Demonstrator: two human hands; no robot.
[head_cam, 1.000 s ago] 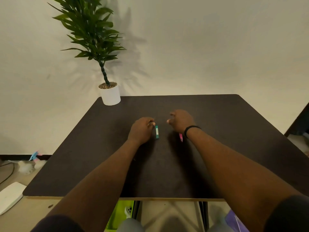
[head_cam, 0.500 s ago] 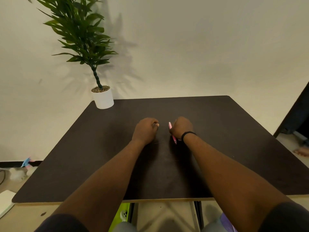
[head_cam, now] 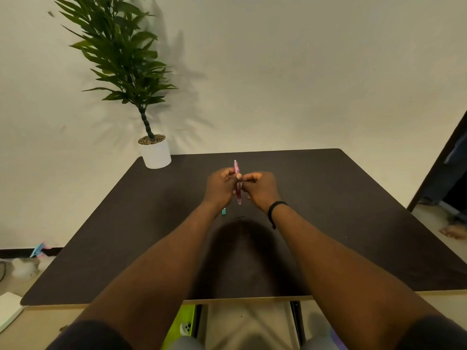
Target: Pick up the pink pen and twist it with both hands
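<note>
While both hands meet above the middle of the table, a pink pen stands nearly upright between them, its upper end poking out above the knuckles and its lower end showing below the palms. The left hand has its fingers curled, with thumb and fingertips pinched on the pen's upper part. The right hand is curled too, its thumb and forefinger closed on the pen just beside the left thumb, so the two hands touch at the fingertips. A black band circles the right wrist.

Just below the left wrist, a small teal piece lies on the dark tabletop, partly hidden by the forearm; what it is cannot be told. Near it, to the right, a thin dark sliver rests on the surface, too small to make out.

At the table's far left corner stands a white pot with a leafy green plant, close to the pale wall. On the floor at the left lies a white flat thing, and at the right edge, by a dark doorway, a bare foot shows.
</note>
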